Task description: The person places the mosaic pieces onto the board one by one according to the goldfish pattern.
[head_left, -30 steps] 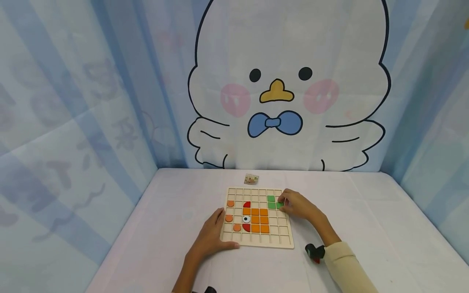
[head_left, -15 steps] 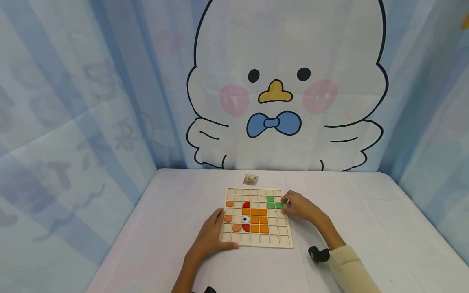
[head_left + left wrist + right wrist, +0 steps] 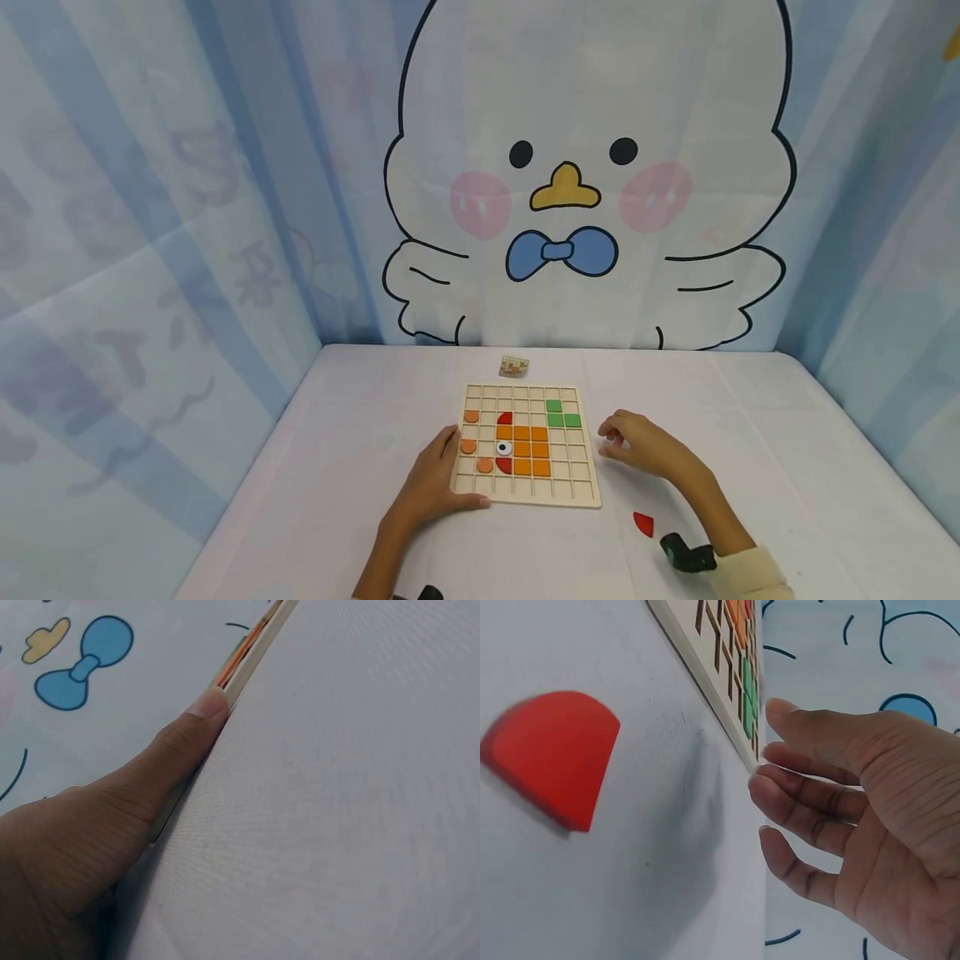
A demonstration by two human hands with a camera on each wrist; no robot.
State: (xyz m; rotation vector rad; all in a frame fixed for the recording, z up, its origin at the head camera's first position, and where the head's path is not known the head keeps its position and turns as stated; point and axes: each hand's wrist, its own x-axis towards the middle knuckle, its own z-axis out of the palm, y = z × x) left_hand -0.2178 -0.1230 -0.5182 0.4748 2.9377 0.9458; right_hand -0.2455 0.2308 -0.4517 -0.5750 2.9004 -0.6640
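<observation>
A square wooden grid board [image 3: 575, 492] lies on the table. My left hand [image 3: 431, 483] spans its near left corner, fingers along the left side and a straight thumb [image 3: 174, 750] against the front edge. Orange squares [image 3: 532, 450], three green squares [image 3: 555, 419], three orange discs [image 3: 468, 447], two red quarter-round pieces [image 3: 505, 466] and an eye piece [image 3: 504, 448] sit in its cells. Right of the board, my right hand [image 3: 645, 443] hovers with loosely bent fingers and nothing between them. Nearer to me, a loose red quarter-round piece [image 3: 551, 757] lies on the table.
A small patterned card [image 3: 514, 367] lies beyond the board's far edge. The white-covered table [image 3: 360, 400] ends at a curtain [image 3: 570, 308] with a cartoon bird. A black wrist device [image 3: 686, 553] is on my right wrist.
My right hand has drawn away from the green squares, off the board to the right and toward me. The loose red piece has come into full view. The left hand stays put.
</observation>
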